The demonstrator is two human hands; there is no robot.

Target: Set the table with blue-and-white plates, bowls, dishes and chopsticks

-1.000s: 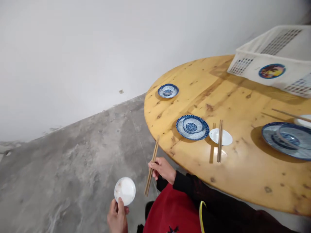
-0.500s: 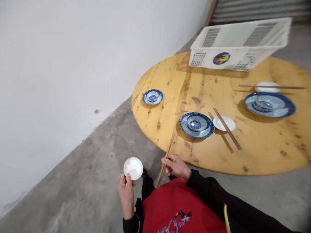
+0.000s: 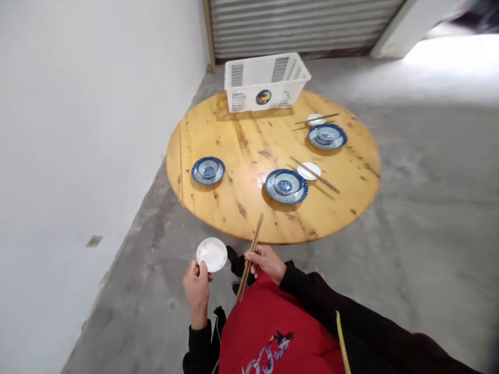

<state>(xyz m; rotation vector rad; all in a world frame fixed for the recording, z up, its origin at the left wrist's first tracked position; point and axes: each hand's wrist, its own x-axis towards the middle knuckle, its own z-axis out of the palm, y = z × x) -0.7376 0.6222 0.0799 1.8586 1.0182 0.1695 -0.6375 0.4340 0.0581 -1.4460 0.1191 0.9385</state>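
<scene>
My left hand (image 3: 197, 287) grips a small white saucer (image 3: 212, 254) by its near rim, thumb on top, over the floor. A bundle of brown chopsticks (image 3: 249, 259) is pinched in my right hand (image 3: 267, 263), slanting up toward the table's near edge; how many there are I cannot tell. On the round wooden table (image 3: 234, 140), a blue-and-white plate (image 3: 268, 189) bears a bowl (image 3: 287, 186). Beside it, chopsticks (image 3: 329, 185) rest across a white saucer (image 3: 309, 167). To the left sits another blue-rimmed plate (image 3: 194, 174) with a bowl (image 3: 208, 169) on it.
A white plastic basket (image 3: 244, 98) stands at the table's far edge. At the far right lie a plate (image 3: 338, 143) with a bowl (image 3: 326, 135) and a saucer (image 3: 315, 121) under chopsticks (image 3: 329, 117). A white wall (image 3: 89, 104) runs along the left; behind is a corrugated shutter (image 3: 292, 26).
The view has swung right and takes in the whole table, which appears smaller and farther left. Both hands keep hold of the saucer and the chopsticks.
</scene>
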